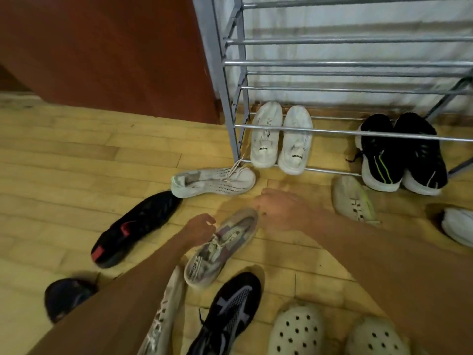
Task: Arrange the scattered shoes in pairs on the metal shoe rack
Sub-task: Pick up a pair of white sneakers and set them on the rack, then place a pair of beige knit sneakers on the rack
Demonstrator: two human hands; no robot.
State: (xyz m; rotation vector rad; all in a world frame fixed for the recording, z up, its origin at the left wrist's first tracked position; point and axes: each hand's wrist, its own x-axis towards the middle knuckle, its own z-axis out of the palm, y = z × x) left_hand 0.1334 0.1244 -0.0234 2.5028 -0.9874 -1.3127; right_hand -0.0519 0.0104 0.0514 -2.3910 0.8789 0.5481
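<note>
The metal shoe rack (332, 64) stands at the upper right. Its lowest bars hold a white pair (280, 139) and a black pair with green stripes (399, 155). On the wooden floor in front lies a grey-beige sneaker (225, 248). My left hand (201, 226) is closed at its laces and appears to pinch them. My right hand (282, 210), blurred and seen from the back, hovers at the sneaker's toe with its fingers hidden. Scattered around are a white knit sneaker (212, 181), a black shoe with red marks (135, 226), a cream shoe (354, 198) and a black patterned sneaker (227, 311).
A dark shoe (67, 295) lies at the lower left and a pale shoe (163, 319) shows under my left forearm. A white shoe (458, 226) sits at the right edge. Two perforated clogs (297, 331) are at the bottom. A brown panel (102, 60) stands left of the rack.
</note>
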